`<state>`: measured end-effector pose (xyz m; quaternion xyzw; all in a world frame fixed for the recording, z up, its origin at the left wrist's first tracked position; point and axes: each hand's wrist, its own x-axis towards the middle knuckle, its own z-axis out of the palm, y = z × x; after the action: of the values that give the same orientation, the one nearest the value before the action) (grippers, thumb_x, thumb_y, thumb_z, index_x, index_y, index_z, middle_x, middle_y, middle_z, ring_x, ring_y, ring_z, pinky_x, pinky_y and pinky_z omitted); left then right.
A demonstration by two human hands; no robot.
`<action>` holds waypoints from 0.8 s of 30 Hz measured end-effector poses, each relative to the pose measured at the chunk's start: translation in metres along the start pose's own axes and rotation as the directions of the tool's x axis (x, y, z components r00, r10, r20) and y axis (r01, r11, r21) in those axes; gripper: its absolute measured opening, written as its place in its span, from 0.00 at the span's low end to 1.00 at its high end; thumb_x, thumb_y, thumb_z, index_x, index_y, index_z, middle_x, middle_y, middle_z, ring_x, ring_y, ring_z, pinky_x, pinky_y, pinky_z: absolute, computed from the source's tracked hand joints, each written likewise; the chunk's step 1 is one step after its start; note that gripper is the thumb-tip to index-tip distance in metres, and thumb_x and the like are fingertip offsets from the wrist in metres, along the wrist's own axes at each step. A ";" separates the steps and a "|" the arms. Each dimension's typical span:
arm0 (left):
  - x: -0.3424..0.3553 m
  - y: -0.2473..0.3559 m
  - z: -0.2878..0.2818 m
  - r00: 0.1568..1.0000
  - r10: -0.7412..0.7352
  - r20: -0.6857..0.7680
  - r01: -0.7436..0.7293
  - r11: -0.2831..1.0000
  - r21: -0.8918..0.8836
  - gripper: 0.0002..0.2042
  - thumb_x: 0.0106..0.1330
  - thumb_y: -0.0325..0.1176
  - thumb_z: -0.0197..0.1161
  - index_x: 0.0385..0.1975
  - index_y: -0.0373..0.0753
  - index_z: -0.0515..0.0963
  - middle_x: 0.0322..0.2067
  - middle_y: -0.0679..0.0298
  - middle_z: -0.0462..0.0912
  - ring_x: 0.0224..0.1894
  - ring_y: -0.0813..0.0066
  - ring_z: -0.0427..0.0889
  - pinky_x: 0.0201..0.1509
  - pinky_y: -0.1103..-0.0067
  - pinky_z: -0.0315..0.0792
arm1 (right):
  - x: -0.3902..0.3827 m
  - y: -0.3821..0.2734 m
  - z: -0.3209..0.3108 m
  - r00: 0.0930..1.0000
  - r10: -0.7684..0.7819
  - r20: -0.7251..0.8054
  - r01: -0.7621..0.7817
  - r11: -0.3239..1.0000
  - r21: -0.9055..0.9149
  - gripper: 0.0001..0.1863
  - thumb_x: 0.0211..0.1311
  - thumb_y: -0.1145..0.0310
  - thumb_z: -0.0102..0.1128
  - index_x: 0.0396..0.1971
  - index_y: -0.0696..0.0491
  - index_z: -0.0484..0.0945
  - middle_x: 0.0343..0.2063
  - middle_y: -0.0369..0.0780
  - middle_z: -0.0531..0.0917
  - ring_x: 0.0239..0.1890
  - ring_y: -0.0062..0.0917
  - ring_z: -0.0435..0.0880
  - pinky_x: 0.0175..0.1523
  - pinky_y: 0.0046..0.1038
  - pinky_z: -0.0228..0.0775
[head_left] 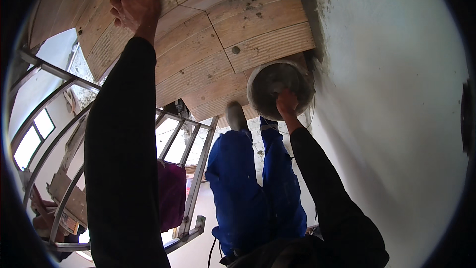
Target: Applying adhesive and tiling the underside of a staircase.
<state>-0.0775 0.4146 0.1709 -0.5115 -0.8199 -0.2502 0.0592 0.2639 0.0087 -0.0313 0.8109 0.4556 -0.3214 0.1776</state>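
Observation:
At the upper left, my left hand [137,9] is at a wood-look stair tile [196,37], its fingers bent and apart with nothing visible in them. Inside a round grey bucket [254,100], my right hand [287,102] has its fingers curled closed. What it grips, if anything, is hidden. Grey, wet-looking material [275,80] shows within the bucket, which stands on the stairs against the wall. Small grey lumps [236,49] and smears of mortar dot the tiles.
A white wall [386,94] rises on the right, with rough grey mortar [315,12] along its stair edge. Metal railing [57,69] runs down the left, with a purple cloth [172,193] by its bars. My shoe [236,116] is on the steps below the tiles.

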 end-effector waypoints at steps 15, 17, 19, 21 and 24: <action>-0.009 0.011 0.007 0.997 -0.023 0.074 0.022 1.000 0.017 0.28 0.61 0.61 0.64 0.55 0.50 0.78 0.59 0.55 0.71 0.64 0.51 0.68 0.66 0.51 0.55 | -0.047 -0.004 0.040 0.993 0.075 -0.094 -0.018 0.867 0.499 0.20 0.72 0.61 0.51 0.23 0.56 0.84 0.20 0.49 0.86 0.29 0.49 0.89 0.37 0.48 0.83; 0.008 -0.010 -0.013 0.998 -0.008 0.060 0.003 0.997 0.081 0.27 0.61 0.60 0.64 0.55 0.50 0.78 0.59 0.56 0.71 0.64 0.51 0.68 0.66 0.51 0.55 | -0.066 -0.055 0.038 0.968 0.206 -0.145 -0.112 0.867 0.485 0.16 0.70 0.62 0.52 0.27 0.55 0.83 0.24 0.50 0.87 0.28 0.52 0.87 0.38 0.53 0.82; 0.007 0.000 -0.007 0.997 -0.037 0.063 0.032 0.997 0.069 0.27 0.61 0.60 0.64 0.54 0.51 0.78 0.59 0.56 0.72 0.64 0.51 0.68 0.66 0.50 0.56 | -0.061 -0.037 0.044 0.979 -0.002 -0.205 0.078 0.928 0.363 0.15 0.70 0.62 0.53 0.29 0.55 0.83 0.27 0.51 0.86 0.30 0.53 0.88 0.39 0.54 0.82; -0.002 0.007 0.002 0.998 -0.029 0.057 0.026 0.998 0.051 0.27 0.61 0.60 0.64 0.54 0.51 0.78 0.59 0.56 0.72 0.65 0.51 0.68 0.66 0.50 0.56 | -0.059 -0.017 0.046 0.949 -0.219 -0.228 0.271 0.935 0.229 0.14 0.70 0.63 0.53 0.31 0.56 0.82 0.29 0.52 0.86 0.31 0.54 0.88 0.39 0.56 0.82; 0.005 0.005 -0.005 0.999 -0.016 0.035 0.013 0.997 0.076 0.26 0.61 0.59 0.64 0.54 0.52 0.78 0.59 0.56 0.72 0.65 0.51 0.69 0.65 0.50 0.57 | -0.064 -0.036 0.029 0.956 -0.112 -0.271 0.194 0.935 0.297 0.13 0.70 0.63 0.53 0.32 0.55 0.82 0.33 0.54 0.86 0.36 0.55 0.88 0.41 0.56 0.82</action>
<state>-0.0765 0.4181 0.1782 -0.5073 -0.8334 -0.2104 0.0621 0.1982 -0.0291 -0.0091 0.8246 0.4781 -0.2995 -0.0410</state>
